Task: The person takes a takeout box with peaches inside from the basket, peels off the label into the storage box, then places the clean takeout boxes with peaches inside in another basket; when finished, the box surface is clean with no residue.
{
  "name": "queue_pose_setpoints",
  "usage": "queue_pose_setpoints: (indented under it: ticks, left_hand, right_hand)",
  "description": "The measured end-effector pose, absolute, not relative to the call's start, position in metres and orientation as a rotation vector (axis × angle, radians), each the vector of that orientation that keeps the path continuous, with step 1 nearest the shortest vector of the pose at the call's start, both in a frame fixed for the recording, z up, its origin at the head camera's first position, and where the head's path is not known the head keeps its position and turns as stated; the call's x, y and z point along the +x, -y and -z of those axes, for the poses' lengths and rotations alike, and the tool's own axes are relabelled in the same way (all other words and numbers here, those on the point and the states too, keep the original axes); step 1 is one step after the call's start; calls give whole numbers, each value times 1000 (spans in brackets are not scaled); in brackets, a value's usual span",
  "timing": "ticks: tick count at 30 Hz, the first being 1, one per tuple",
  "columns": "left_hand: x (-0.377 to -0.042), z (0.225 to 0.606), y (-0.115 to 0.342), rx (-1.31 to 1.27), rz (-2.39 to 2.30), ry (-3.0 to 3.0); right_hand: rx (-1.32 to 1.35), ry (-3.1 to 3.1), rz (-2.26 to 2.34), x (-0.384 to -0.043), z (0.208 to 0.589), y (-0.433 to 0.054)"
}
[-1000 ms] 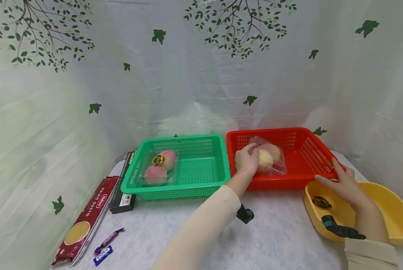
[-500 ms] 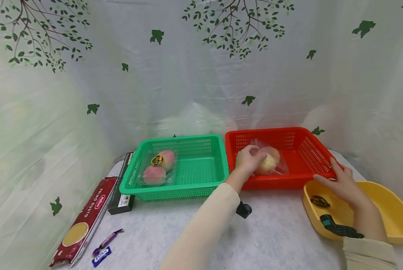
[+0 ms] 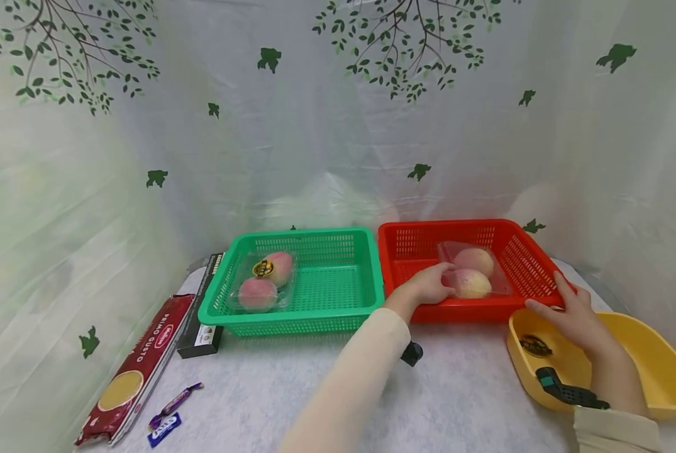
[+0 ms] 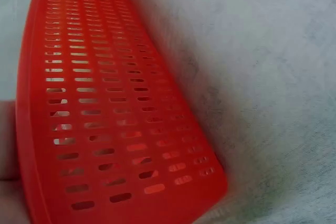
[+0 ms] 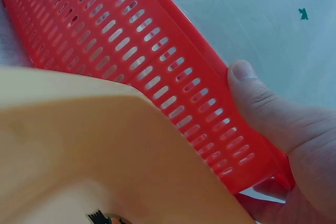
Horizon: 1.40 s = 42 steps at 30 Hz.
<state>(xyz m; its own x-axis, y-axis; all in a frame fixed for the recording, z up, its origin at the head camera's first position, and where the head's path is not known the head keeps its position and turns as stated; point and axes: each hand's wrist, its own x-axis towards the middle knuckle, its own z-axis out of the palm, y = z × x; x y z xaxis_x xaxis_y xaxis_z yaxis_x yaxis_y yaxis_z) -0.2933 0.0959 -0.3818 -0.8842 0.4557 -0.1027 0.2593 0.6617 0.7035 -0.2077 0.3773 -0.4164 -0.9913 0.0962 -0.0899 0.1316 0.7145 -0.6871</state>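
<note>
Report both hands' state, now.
Left hand: at the clear pack; whether it grips cannot be told.
Right hand: closed, holding the near right corner of the red basket.

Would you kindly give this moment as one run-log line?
left hand: touching clear fruit pack in red basket | right hand: gripping red basket's corner | green basket: holds another fruit pack

- Red basket [image 3: 468, 311] in the right hand [image 3: 583, 319]: glossy plastic
- Clear pack [image 3: 475, 272] at the left hand [image 3: 431, 284]: shiny plastic
- Yellow tub [image 3: 660, 362] below the right hand: smooth plastic
- Sleeve [image 3: 351, 371] behind the left hand: matt cloth
</note>
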Motion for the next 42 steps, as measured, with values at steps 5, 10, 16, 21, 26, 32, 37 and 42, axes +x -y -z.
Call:
queue_pose_setpoints:
  ticks: [5,10,16,21,26,32,37,42]
  left_hand:
    - [-295,380,-93,618,-993,-2535]
    - [-299,381,-95,635,-984,-2687]
    - [-298,385,-94,595,-1268,-2787]
    - [-291,382,-83,537,-1416,-2826]
    - [-277,381,-66,578,-1487,-2799]
    - [-258,377,-22,645,-1653,-2665]
    - [-251,377,29,691,-1783,-2704]
    - [-244,375,73,615,-1886,-2743]
  right_hand:
    - [192,-2856,1151,-207,415,-376]
    - [185,-2857,1156,-208,416,-377]
    - [181,-2857,1156,-209,416,-379]
    - [163,-2870,1153,-208,415,-381]
    - [147,-2875,1148,-207,416,-379]
    - [158,-2863,1134,-206,416,-377]
    - [172,-2861,1130,-206,415,-374]
    - [190,-2869,1125,-205,414,-377]
